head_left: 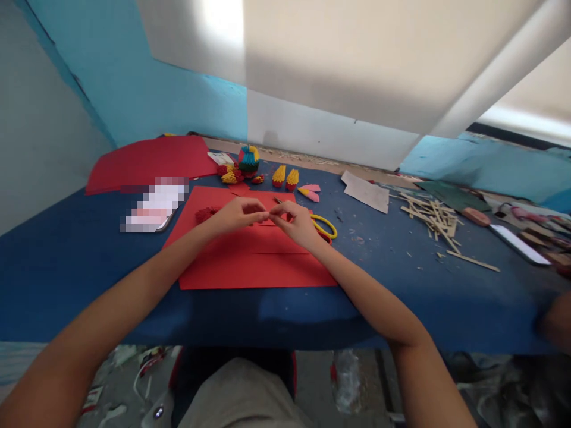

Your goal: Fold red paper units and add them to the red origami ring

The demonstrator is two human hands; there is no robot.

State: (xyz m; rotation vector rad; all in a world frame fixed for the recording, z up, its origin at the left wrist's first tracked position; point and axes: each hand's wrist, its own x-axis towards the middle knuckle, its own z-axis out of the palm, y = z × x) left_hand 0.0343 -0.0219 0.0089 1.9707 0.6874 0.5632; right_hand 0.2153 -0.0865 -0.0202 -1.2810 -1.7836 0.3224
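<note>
My left hand [241, 214] and my right hand [294, 223] meet fingertip to fingertip above red paper sheets [236, 270]. Both are closed in a pinch; whatever sits between the fingers is too small and hidden to name. Scissors with a yellow and red handle [328, 226] lie beside and partly under my right hand, a blade tip showing past the fingers. A pile of small folded red paper pieces [206, 214] rests on the sheets, partly covered by my left hand. Cut red strips lie beneath my hands.
A phone [156, 208] and a large red sheet [147, 163] lie left. Folded-paper models [248, 160] stand behind, with yellow-and-red pieces [285, 177]. To the right are grey card [366, 191], thin sticks [432, 217] and another phone [520, 244]. A blurred person's body part [557, 321] shows far right.
</note>
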